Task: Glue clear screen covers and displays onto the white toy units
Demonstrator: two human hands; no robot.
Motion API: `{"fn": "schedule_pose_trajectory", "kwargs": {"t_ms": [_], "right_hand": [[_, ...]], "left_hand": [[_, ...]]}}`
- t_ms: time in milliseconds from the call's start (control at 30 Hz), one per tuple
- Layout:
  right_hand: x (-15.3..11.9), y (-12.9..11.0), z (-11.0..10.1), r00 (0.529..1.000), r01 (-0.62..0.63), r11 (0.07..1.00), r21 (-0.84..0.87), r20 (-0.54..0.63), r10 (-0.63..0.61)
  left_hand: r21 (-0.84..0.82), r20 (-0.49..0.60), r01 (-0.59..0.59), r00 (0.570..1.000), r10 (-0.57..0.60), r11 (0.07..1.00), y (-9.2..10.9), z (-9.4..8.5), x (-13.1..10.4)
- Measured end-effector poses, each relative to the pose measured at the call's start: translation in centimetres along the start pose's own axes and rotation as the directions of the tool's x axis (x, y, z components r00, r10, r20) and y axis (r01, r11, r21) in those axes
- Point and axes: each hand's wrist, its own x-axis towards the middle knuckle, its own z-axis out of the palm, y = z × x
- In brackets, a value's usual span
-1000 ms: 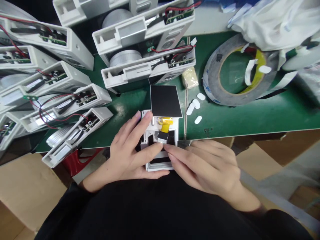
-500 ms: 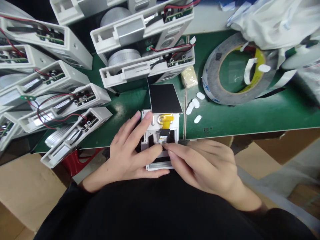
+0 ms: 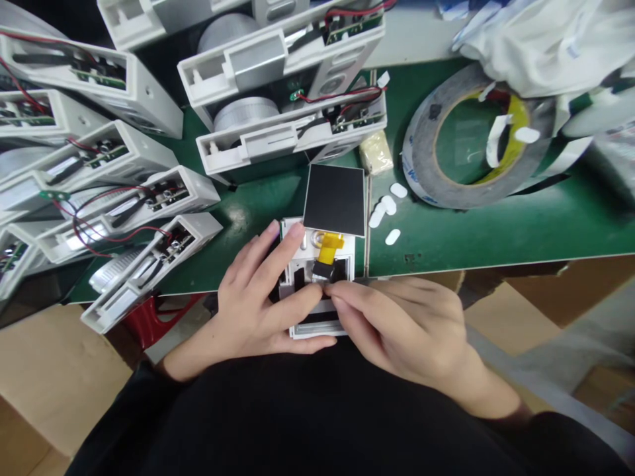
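Note:
A white open housing (image 3: 296, 328) lies at the front edge of the green bench. My left hand (image 3: 265, 291) is wrapped round its left side, index finger on the top-left corner and another fingertip inside the opening. My right hand (image 3: 407, 320) is closed in a pinch at the opening; what its fingertips hold is hidden. A flat black screen (image 3: 335, 199) lies beyond the housing's far end, slightly tilted. From it an orange flex cable (image 3: 327, 250) runs down to a black piece (image 3: 323, 270) beside my fingertips.
White device housings (image 3: 292, 139) with red wires stand at the back and left. To the right are a large tape roll (image 3: 417, 149), small white oval pads (image 3: 389, 205), a yellowish block (image 3: 377, 152) and a white bag (image 3: 546, 53). A red stool (image 3: 146, 324) is below the bench.
The black screen has shifted right and turned slightly. The flex cable and black piece now lean to the left at their lower end. My hands have barely moved.

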Motion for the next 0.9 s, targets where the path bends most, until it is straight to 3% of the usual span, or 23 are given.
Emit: {"fn": "schedule_pose_trajectory", "kwargs": {"t_ms": [367,600,733,900], "right_hand": [[0.5,-0.6,-0.3,0.993,-0.105,0.993,0.051,0.05,0.103],[1.4,-0.8,-1.3,0.991,-0.066,0.998,-0.021,0.113,0.068],[1.7,-0.2,-2.3,0.978,-0.059,0.997,0.059,0.203,0.046],[1.3,0.0,-2.3,0.975,-0.201,0.966,0.161,0.125,0.183]], "left_hand": [[-0.002,0.038,0.081,0.996,-0.081,0.997,0.5,-0.4,0.1],[-0.018,0.062,0.092,0.994,-0.091,0.996,0.8,-0.7,0.4],[-0.062,0.117,0.114,0.987,-0.107,0.992,0.7,-0.8,0.6],[-0.125,0.134,0.117,0.986,-0.1,0.985,0.4,-1.0,0.7]]}}
